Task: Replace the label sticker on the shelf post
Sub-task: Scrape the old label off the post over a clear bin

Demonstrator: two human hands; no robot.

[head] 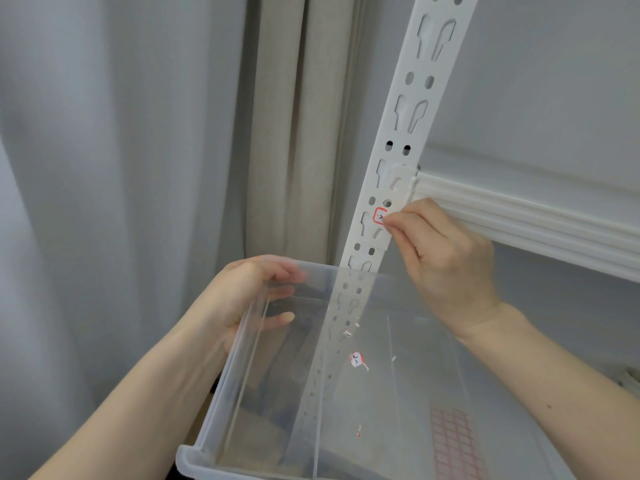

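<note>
Grey curtain point(104, 150) hanging across the left, with a beige curtain point(294, 126) in folds just beside it at centre. Pale grey wall point(554, 81) behind on the right. Sheet of red-gridded paper point(453, 441) lying low at the right, seen blurred through clear plastic

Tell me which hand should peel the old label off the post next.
The right hand, in my judgement. Its fingertips already pinch at the edge of the red-bordered label on the shelf post. The left hand grips the clear bin held below.
</note>
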